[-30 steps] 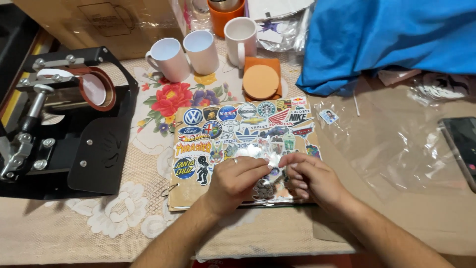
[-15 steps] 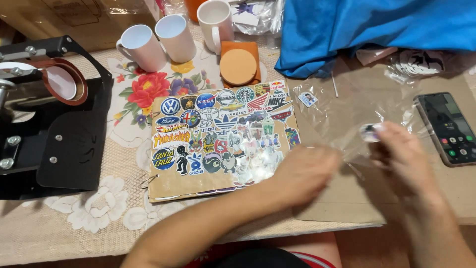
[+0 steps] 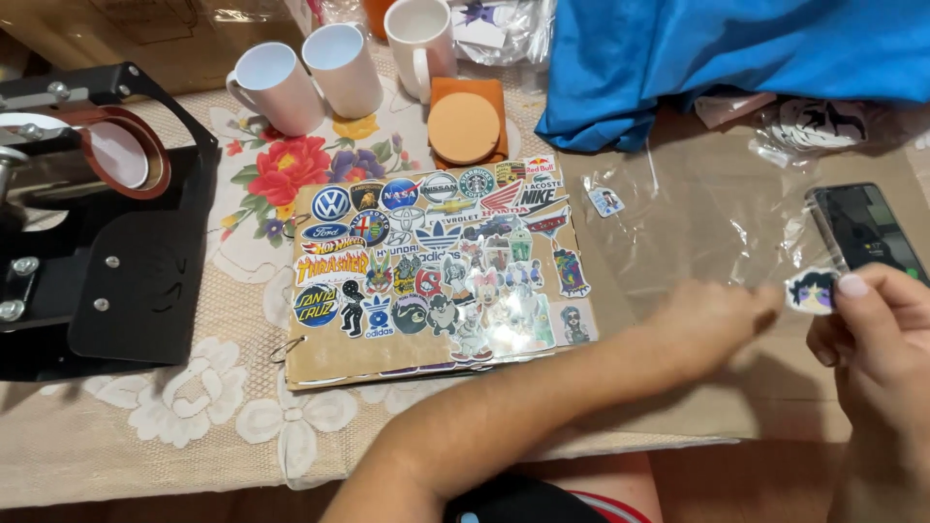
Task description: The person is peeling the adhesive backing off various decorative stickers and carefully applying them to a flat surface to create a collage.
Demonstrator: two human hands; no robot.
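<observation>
Hands have left the sticker-covered board (image 3: pixel 436 271) — our right hand (image 3: pixel 877 339) now pinches a small sticker (image 3: pixel 812 290) beside the phone (image 3: pixel 865 230), our left hand (image 3: pixel 712 324) touching it over the clear plastic sheet (image 3: pixel 697 223), its grip unclear.

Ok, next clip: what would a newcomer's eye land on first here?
Probably the sticker-covered board in the middle of the lace tablecloth, crowded with colourful stickers. Next, the right hand at the right edge pinching a small sticker, with the left hand reaching toward it. A black mug press sits far left, white mugs behind the board.
</observation>
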